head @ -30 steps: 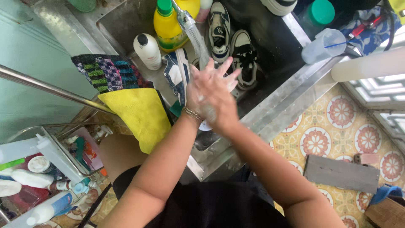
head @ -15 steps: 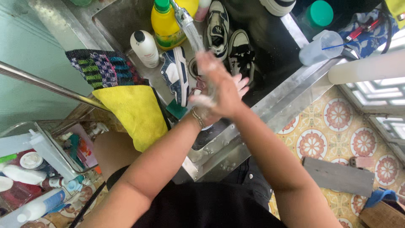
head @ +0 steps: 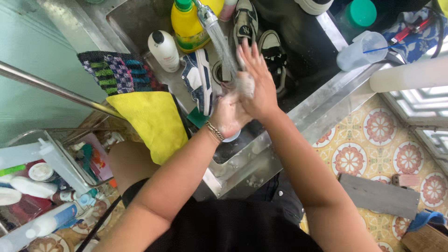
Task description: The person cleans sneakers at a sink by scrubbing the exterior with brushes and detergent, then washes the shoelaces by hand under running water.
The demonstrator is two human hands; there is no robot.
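Both hands higher now; right hand (head: 254, 86) over left hand (head: 227, 114), under water stream (head: 224, 44)

The right hand (head: 255, 84) has slid forward over the left hand (head: 228, 114).

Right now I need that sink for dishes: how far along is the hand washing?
Done: both hands are lathered, with foam on the left hand and the right hand. In hand: they are pressed together under the running tap. Left: suds still show, the water is on, and sneakers and a yellow bottle still sit in the steel sink.
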